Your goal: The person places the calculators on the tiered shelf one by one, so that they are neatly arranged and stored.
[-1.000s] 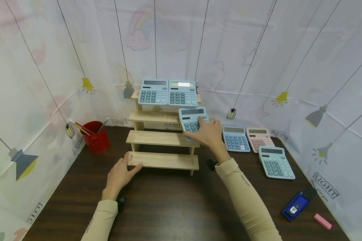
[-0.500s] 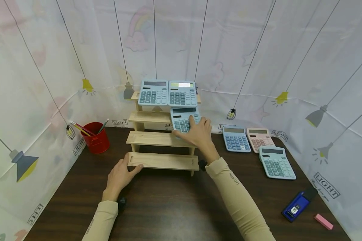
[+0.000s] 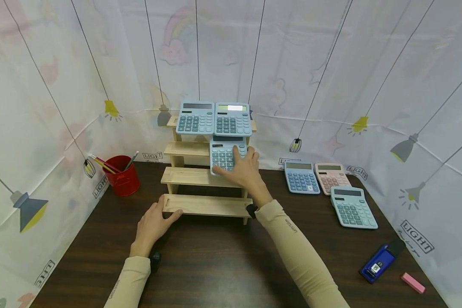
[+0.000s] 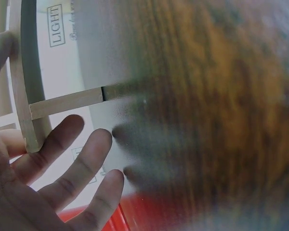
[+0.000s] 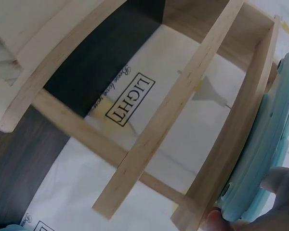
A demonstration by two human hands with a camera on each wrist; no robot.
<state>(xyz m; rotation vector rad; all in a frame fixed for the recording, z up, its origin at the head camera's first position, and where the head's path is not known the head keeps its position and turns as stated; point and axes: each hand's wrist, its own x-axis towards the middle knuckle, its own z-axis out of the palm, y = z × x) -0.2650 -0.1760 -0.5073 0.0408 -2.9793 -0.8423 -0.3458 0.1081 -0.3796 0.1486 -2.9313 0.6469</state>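
Observation:
A tiered wooden stand (image 3: 208,205) rises at the middle back of the table. Two light blue calculators, one on the left (image 3: 195,117) and one on the right (image 3: 232,119), lean side by side on its top tier. My right hand (image 3: 242,169) grips a third light blue calculator (image 3: 221,156), thumb at its lower left and fingers at its right edge. This one leans on the tier below, close under the right-hand calculator. In the right wrist view, its edge (image 5: 260,144) lies along a wooden tier. My left hand (image 4: 53,187) holds the bottom tier's left end between thumb and forefinger, other fingers extended.
On the right lie a blue calculator (image 3: 302,177), a pink calculator (image 3: 331,177) and a pale mint calculator (image 3: 353,207). A dark blue stamp-like object (image 3: 379,263) and a pink eraser-like block (image 3: 413,283) are nearer. A red bucket (image 3: 124,182) with pencils stands left.
My right hand has moved left with the calculator along the stand, and the calculator has turned straighter, in under the top right one. The left hand has stayed at the bottom tier.

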